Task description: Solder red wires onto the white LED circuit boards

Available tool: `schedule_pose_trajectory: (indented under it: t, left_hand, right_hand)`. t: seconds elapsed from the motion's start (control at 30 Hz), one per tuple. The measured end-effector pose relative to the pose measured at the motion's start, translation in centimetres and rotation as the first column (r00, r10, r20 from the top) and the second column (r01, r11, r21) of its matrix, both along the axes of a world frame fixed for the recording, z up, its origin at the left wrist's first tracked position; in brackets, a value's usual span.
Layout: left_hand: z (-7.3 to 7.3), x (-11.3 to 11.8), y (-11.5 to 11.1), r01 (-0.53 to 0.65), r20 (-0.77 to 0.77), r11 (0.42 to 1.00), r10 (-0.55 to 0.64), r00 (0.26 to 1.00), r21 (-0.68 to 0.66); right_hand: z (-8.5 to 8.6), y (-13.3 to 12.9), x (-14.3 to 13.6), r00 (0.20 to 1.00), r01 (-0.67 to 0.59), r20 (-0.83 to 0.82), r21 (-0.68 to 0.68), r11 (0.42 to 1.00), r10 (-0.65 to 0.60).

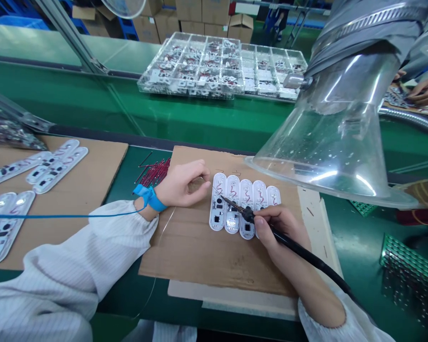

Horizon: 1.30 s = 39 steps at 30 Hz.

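My right hand (pixel 283 225) grips a black soldering iron (pixel 248 213) like a pen. Its tip meets the upper part of the leftmost white oval circuit board (pixel 217 221), at the end of a row of several such boards with short red wires. Just left of that row, my left hand (pixel 187 183) has thumb and fingers pinched on thin solder wire (pixel 167 221), which trails down below the palm. A blue wrist strap (pixel 150 197) circles my left wrist. The boards lie on a cardboard sheet (pixel 196 256). My right hand partly covers the boards at the row's right end.
A clear fume hood (pixel 328 137) hangs over the right side. Red wires (pixel 155 172) lie behind my left wrist. More boards (pixel 62 168) rest on cardboard at left. Parts trays (pixel 196 66) stand behind; a green perforated block (pixel 410 256) is at right. Another person's hand (pixel 426 90) shows far right.
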<state>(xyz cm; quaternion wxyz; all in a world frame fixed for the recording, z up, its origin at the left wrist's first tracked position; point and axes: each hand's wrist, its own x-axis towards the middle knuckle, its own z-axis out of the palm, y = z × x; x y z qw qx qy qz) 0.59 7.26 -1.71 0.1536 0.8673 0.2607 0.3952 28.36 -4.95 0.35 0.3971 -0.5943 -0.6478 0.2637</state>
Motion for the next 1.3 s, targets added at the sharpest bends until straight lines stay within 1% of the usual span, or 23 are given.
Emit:
schedule_pose_trajectory:
  t: [0.2, 0.33, 0.53, 0.67, 0.83, 0.93, 1.2, 1.3]
  left_hand:
    - [-0.1, 0.0, 0.0, 0.015, -0.044, 1.000, -0.016, 0.999, -0.024]
    - [0.0, -0.2, 0.0, -0.014, -0.044, 0.999, 0.012, 0.999, -0.047]
    - [0.1, -0.5, 0.3, -0.030, 0.015, 0.998, 0.031, 0.999, -0.058]
    - [0.0, -0.4, 0.3, -0.021, 0.002, 0.997, 0.021, 1.000, -0.078]
    - [-0.1, -0.4, 0.2, -0.024, -0.051, 0.996, 0.019, 0.999, -0.088]
    - [-0.1, -0.3, 0.2, -0.018, -0.052, 0.995, 0.013, 0.999, -0.101]
    - [-0.3, -0.3, 0.3, 0.017, -0.042, 0.998, -0.019, 0.999, -0.054]
    - [-0.3, -0.3, 0.3, 0.030, -0.063, 0.997, -0.034, 0.997, -0.076]
  right_hand:
    - [0.5, -0.2, -0.1, 1.000, -0.004, 0.008, -0.042, 0.999, 0.004]
    - [0.4, -0.2, 0.0, 1.000, -0.011, 0.019, -0.062, 0.998, 0.013]
    - [-0.4, -0.5, 0.9, 0.999, 0.007, 0.038, -0.012, 1.000, -0.006]
    - [-0.4, -0.8, 1.0, 0.999, 0.017, 0.028, -0.005, 1.000, -0.016]
    - [0.2, -0.6, -0.3, 1.000, 0.003, -0.010, -0.028, 1.000, -0.003]
    - [0.3, -0.3, -0.7, 1.000, 0.005, -0.028, -0.039, 0.999, -0.006]
    - [0.2, -0.3, -0.6, 0.999, -0.036, 0.011, -0.136, 0.990, 0.037]
    - [0.3, -0.3, -0.5, 0.999, -0.032, 0.011, -0.154, 0.988, 0.034]
